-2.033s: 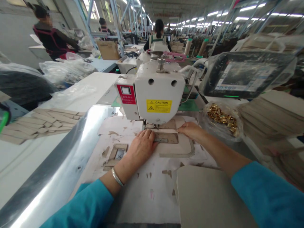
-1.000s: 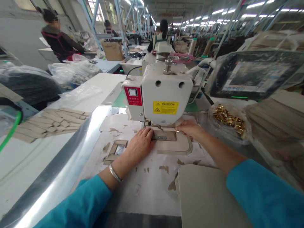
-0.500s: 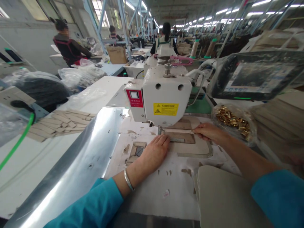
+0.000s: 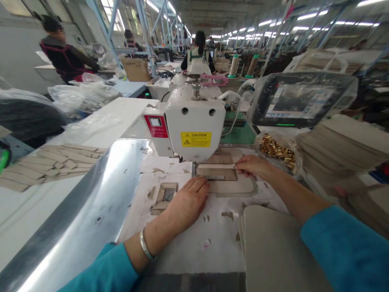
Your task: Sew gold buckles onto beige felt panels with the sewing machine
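Under the foot of a white industrial sewing machine (image 4: 191, 127) lies a flat template plate (image 4: 216, 174) over a beige rounded piece of card or leather (image 4: 234, 186). My right hand (image 4: 252, 167) has its fingertips pinched on the template's right edge, by a pale strip. My left hand (image 4: 188, 198) lies flat on the stained paper-covered worktop (image 4: 194, 235), its fingertips just touching the template's near left corner and holding nothing. Blue sleeves cover both forearms. The needle area is partly hidden by the machine head.
A clear bag of brass fittings (image 4: 276, 152) and a tall stack of beige pieces (image 4: 334, 150) sit to the right. A pile of beige blanks (image 4: 279, 251) lies near me. A shiny metal sheet (image 4: 91, 194) runs along the left. Co-workers (image 4: 63, 50) work further back.
My left hand has slid off the template toward me and to the right. The template sits further right of the needle, with my right hand at its edge. My head has turned slightly.
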`<control>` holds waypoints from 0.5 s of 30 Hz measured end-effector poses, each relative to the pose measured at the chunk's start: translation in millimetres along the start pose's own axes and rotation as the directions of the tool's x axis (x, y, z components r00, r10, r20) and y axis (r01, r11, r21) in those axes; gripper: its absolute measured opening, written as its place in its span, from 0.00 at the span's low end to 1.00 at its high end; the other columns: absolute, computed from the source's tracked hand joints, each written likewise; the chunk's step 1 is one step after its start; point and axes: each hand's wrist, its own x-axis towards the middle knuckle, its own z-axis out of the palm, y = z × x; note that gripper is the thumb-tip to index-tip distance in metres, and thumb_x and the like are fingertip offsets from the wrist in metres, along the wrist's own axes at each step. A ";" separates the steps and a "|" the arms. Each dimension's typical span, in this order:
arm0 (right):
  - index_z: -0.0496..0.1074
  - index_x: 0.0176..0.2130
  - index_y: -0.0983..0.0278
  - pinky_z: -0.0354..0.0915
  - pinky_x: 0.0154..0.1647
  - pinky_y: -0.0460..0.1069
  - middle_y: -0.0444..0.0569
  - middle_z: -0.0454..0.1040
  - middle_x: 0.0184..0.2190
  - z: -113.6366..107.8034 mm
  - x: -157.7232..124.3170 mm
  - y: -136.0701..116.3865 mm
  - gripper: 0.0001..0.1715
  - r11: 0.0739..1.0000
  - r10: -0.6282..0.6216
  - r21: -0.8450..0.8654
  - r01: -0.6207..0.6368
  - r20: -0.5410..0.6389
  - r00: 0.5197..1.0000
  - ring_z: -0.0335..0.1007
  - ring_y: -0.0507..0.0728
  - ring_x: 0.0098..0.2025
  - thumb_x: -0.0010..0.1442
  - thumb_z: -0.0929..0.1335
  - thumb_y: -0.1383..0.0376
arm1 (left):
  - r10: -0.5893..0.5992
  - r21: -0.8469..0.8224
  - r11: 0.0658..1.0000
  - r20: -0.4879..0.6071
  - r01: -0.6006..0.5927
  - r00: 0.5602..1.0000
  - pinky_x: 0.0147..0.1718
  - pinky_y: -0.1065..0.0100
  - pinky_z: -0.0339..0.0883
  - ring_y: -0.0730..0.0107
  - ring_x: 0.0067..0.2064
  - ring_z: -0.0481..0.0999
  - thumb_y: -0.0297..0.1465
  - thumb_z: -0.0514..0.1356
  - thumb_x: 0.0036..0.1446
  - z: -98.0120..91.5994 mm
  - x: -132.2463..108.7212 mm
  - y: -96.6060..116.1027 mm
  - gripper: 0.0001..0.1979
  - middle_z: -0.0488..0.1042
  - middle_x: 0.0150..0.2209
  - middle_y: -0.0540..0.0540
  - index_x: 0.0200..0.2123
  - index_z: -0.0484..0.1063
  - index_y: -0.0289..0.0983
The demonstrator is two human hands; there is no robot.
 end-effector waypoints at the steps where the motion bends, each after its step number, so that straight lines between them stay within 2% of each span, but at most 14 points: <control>1: 0.66 0.25 0.66 0.50 0.13 0.41 0.41 0.69 0.17 1.2 -1.7 0.5 0.10 1.000 0.001 -0.019 -0.001 -0.004 1.000 0.58 0.45 0.13 0.57 0.68 0.72 | 0.004 -0.018 1.000 0.010 -0.004 1.000 0.57 0.52 0.68 0.56 0.56 0.71 0.23 0.54 0.62 -1.3 -1.6 3.8 0.13 0.71 0.52 0.36 0.50 0.68 0.32; 4: 0.65 0.25 0.65 0.49 0.13 0.41 0.41 0.68 0.16 4.7 -6.2 2.2 0.11 0.998 -0.010 -0.057 0.009 -0.020 1.000 0.57 0.45 0.13 0.58 0.68 0.72 | 0.009 -0.068 0.998 0.079 -0.004 0.997 0.53 0.55 0.71 0.57 0.51 0.73 0.23 0.54 0.63 -2.1 -5.5 16.6 0.11 0.73 0.49 0.38 0.48 0.69 0.32; 7: 0.66 0.27 0.65 0.52 0.15 0.41 0.40 0.68 0.16 -0.8 -9.3 4.0 0.08 0.995 -0.076 -0.063 0.072 -0.053 0.996 0.58 0.46 0.15 0.58 0.68 0.70 | 0.016 -0.098 0.995 0.193 0.003 0.981 0.49 0.57 0.72 0.58 0.47 0.75 0.25 0.55 0.63 -1.7 -5.8 31.5 0.09 0.73 0.46 0.40 0.45 0.71 0.33; 10: 0.68 0.29 0.65 0.58 0.19 0.41 0.42 0.69 0.18 -21.9 -14.0 9.3 0.05 0.969 -0.197 -0.169 0.181 -0.086 0.977 0.62 0.47 0.18 0.56 0.69 0.69 | 0.024 -0.109 0.994 0.271 0.006 0.962 0.49 0.57 0.72 0.59 0.46 0.75 0.28 0.56 0.63 -2.8 0.0 48.4 0.08 0.74 0.43 0.41 0.44 0.72 0.33; 13: 0.69 0.31 0.64 0.60 0.22 0.43 0.43 0.72 0.21 -50.1 -26.6 18.3 0.05 0.889 -0.362 -0.340 0.307 -0.111 0.926 0.65 0.49 0.21 0.55 0.69 0.65 | 0.043 -0.141 0.990 0.280 -0.004 0.959 0.50 0.58 0.71 0.59 0.46 0.74 0.32 0.57 0.64 -1.5 12.3 67.1 0.11 0.74 0.44 0.42 0.47 0.71 0.34; 15: 0.69 0.32 0.63 0.61 0.23 0.43 0.43 0.72 0.22 -64.9 -39.9 23.7 0.06 0.857 -0.414 -0.377 0.351 -0.100 0.905 0.66 0.50 0.22 0.55 0.69 0.62 | 0.062 -0.171 0.985 0.274 -0.015 0.960 0.50 0.58 0.70 0.58 0.47 0.74 0.37 0.58 0.64 3.9 22.8 79.7 0.16 0.74 0.45 0.42 0.50 0.69 0.33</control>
